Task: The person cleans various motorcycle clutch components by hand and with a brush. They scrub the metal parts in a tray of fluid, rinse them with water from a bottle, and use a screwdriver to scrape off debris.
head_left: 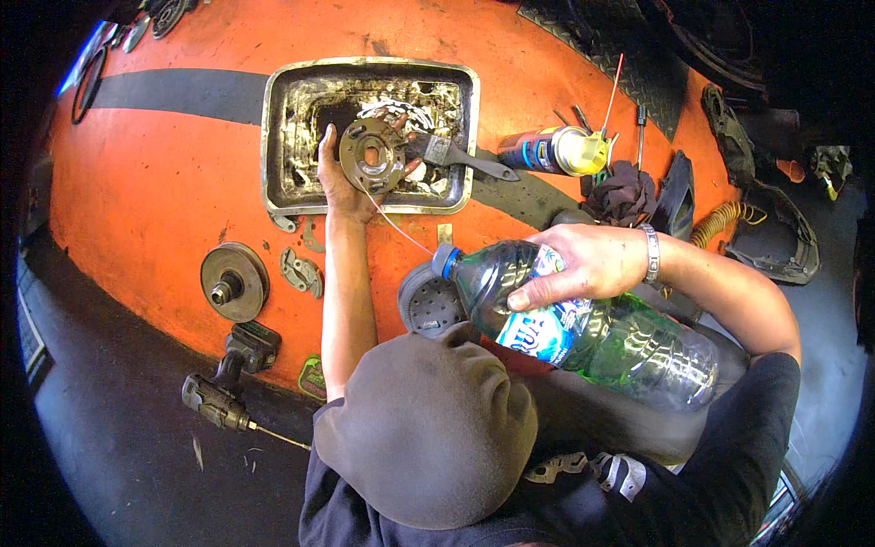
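Observation:
My left hand (339, 173) is closed around a round metal plate (375, 166) with a central hole and several small bosses, held over a metal tray (273, 173). Dirty liquid coats the tray's inside. My right hand (583, 269) grips a large clear plastic bottle (638, 351), tilted with its blue cap (445, 262) toward the plate. From that cap a thin stream of liquid (401, 230) reaches the plate's lower edge. A paintbrush (469, 159) lies across the tray's right rim, bristles close to my left fingertips; whether they touch is unclear.
Right of the tray lie a spray can (547, 150), a dark rag (624, 193), a screwdriver (641, 137) and a black plastic cover (775, 242). To the left are a metal pulley (234, 281), curved shoes (301, 272) and a cordless power tool (219, 392). A grey clog (433, 301) is below the tray.

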`<act>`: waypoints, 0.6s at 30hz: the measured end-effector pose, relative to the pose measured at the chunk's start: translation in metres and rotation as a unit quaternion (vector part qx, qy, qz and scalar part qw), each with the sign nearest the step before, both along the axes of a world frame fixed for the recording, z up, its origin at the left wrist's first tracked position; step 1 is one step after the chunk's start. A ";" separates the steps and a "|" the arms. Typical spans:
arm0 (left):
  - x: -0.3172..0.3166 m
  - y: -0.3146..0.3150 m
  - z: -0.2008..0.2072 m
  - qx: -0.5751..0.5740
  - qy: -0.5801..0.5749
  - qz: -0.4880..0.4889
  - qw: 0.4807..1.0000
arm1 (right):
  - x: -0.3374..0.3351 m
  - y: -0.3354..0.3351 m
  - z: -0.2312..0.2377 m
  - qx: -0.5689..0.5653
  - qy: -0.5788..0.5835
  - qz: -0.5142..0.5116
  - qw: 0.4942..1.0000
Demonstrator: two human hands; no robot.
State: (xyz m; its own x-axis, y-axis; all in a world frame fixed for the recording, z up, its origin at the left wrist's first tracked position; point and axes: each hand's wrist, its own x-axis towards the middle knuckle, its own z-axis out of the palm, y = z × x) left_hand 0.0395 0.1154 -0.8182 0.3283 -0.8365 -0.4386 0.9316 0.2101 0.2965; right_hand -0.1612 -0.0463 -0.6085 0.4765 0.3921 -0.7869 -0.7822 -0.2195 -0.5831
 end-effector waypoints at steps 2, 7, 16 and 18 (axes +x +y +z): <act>0.000 0.000 0.004 0.005 -0.004 -0.002 1.000 | -0.001 0.002 0.001 -0.001 -0.021 -0.031 0.999; 0.002 -0.001 0.009 0.016 -0.019 -0.026 0.999 | -0.005 0.001 -0.003 -0.021 -0.019 -0.010 1.000; 0.002 0.002 0.006 0.017 -0.043 -0.058 0.997 | 0.001 -0.002 -0.001 -0.025 -0.025 -0.060 0.998; 0.003 0.003 0.005 0.029 -0.044 -0.062 0.997 | 0.004 -0.003 0.001 -0.027 -0.025 -0.075 0.997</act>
State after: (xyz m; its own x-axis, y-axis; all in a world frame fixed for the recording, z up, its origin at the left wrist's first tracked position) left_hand 0.0422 0.1181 -0.8137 0.2639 -0.8474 -0.4607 0.9190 0.0759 0.3868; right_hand -0.1576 -0.0495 -0.6073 0.5654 0.2712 -0.7789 -0.7791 -0.1342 -0.6123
